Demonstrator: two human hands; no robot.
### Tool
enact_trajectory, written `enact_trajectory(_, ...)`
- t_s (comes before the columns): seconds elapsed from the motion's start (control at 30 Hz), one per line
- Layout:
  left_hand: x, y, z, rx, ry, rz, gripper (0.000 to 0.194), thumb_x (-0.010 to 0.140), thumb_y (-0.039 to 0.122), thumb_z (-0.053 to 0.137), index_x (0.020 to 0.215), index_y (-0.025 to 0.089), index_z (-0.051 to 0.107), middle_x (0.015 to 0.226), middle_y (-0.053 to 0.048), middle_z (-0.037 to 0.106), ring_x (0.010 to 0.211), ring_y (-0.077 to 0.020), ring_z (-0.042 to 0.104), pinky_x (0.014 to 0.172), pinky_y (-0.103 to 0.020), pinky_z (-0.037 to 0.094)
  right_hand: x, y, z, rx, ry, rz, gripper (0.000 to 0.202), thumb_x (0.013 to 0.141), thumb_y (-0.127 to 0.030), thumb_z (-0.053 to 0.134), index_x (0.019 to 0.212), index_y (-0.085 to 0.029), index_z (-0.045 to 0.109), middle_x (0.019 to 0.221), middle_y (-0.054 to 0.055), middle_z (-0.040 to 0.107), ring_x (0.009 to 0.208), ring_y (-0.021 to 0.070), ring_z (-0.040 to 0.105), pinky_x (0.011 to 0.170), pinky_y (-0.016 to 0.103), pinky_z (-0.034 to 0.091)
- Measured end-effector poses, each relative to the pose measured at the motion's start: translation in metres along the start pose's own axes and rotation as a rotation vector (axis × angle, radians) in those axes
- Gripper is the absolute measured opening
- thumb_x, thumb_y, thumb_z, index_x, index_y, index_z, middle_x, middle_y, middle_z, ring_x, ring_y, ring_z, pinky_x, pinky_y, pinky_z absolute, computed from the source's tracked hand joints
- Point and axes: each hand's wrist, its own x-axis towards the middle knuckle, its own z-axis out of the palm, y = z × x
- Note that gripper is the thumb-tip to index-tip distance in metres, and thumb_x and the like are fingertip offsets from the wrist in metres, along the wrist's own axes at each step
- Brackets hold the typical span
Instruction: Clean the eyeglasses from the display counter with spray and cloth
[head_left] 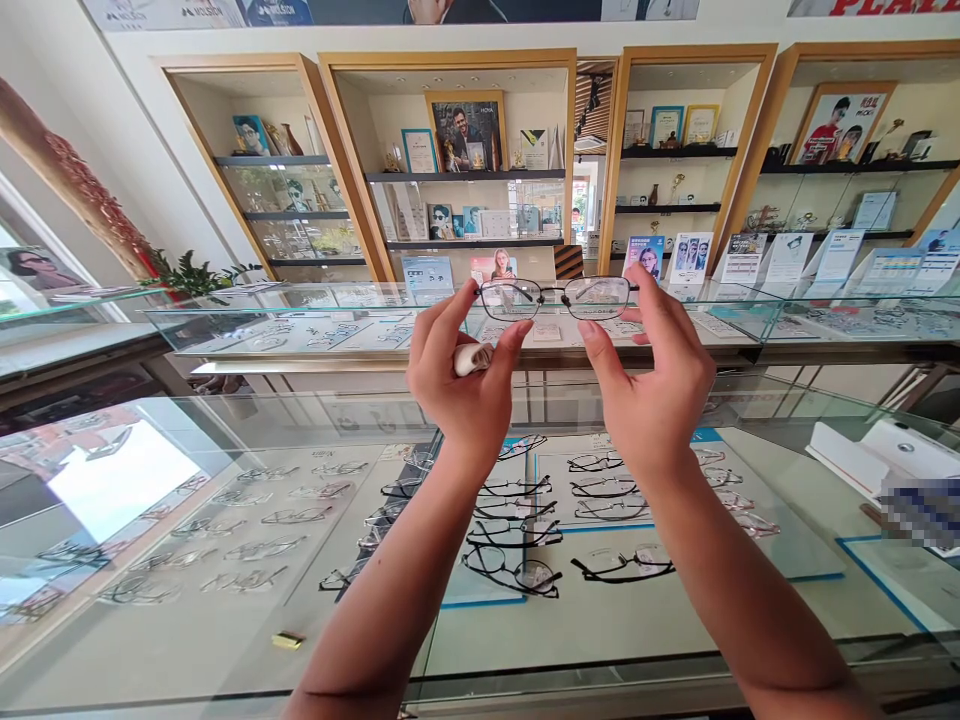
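Observation:
A pair of thin dark-rimmed eyeglasses [553, 297] is held up level between my two hands, over the glass display case. My left hand [466, 372] has its fingers at the left hinge and also keeps a crumpled whitish cloth [472, 359] tucked in its palm. On the other side, my right hand [656, 360] grips the right end of the frame, thumb below and fingers above. Printing shows on the clear lenses. Beneath my forearms, rows of eyeglasses [517, 535] lie inside the case.
The glass display case [375, 655] spans the foreground, with a small gold piece [287, 641] at its left. Right of it is a white box-like object [877, 455]. Behind runs another glass counter [337, 335] with upright cards. Wooden shelves [450, 60] line the wall.

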Motion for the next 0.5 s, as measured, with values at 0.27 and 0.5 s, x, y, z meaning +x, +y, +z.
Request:
enact_trajectory(0.27, -0.0011, 0.0017, -0.0012, 0.016, 0.014, -0.005, 0.043, 0.092, 0.036, 0.09, 0.133, 0.03, 0.078, 0.119, -0.005, 0.08, 0.073, -0.0162, 0.063, 0.07, -0.036, 0.054, 0.0029, -0.0057, -0.0031, -0.041, -0.014, 0.0, 0.052, 0.109, -0.037, 0.068, 0.161, -0.032, 0.062, 0.139, 0.011, 0.08, 0.11, 0.0301, 0.083, 0.096, 0.049, 0.073)
enact_trajectory(0.5, -0.0025, 0.0017, -0.0012, 0.008, 0.016, -0.016, 0.043, 0.09, 0.038, 0.091, 0.13, 0.03, 0.077, 0.118, -0.006, 0.079, 0.071, -0.016, 0.059, 0.069, -0.036, 0.052, 0.0026, -0.0063, -0.0045, -0.002, -0.064, 0.082, 0.054, 0.108, -0.041, 0.067, 0.161, -0.031, 0.062, 0.134, 0.012, 0.081, 0.107, 0.0313, 0.082, 0.096, 0.053, 0.07)
